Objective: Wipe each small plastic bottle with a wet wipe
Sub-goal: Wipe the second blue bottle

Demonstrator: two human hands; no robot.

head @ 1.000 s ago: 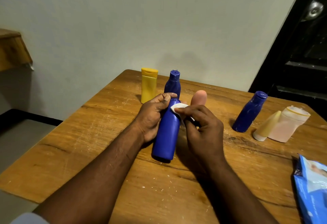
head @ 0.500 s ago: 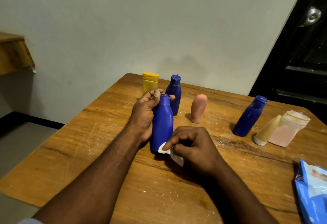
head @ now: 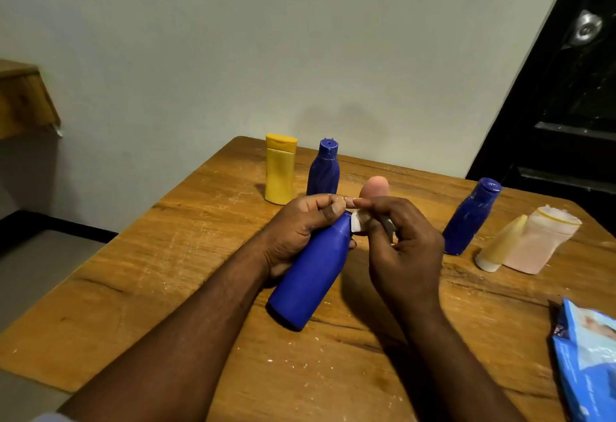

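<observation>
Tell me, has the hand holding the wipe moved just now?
Yes. The right hand went from the base of the held blue bottle to its cap, partly hiding the pink bottle behind.

Dim, warm light (wide-angle edge distortion)

- My left hand (head: 300,231) holds the large blue plastic bottle (head: 310,281) over the middle of the worn wooden table (head: 166,271), tilted, base toward me and cap end away.
- My right hand (head: 403,248) is just right of it and pinches the small white wet wipe (head: 357,223) against the cap end.
- Behind my left hand stands the flat-capped yellow plastic bottle (head: 280,171), with the small dark-blue plastic bottle (head: 323,171) just to its right.
- The rounded pink plastic bottle (head: 375,186) stands directly behind my fingers, partly hidden.
- Right of my right hand stands a second dark-blue plastic bottle (head: 470,218).
- Further right, the cream cone-shaped tube (head: 500,248) and the pale pink translucent bottle (head: 540,241) touch side by side.
- The blue wipes packet (head: 590,361) lies at the table's near right edge.
</observation>
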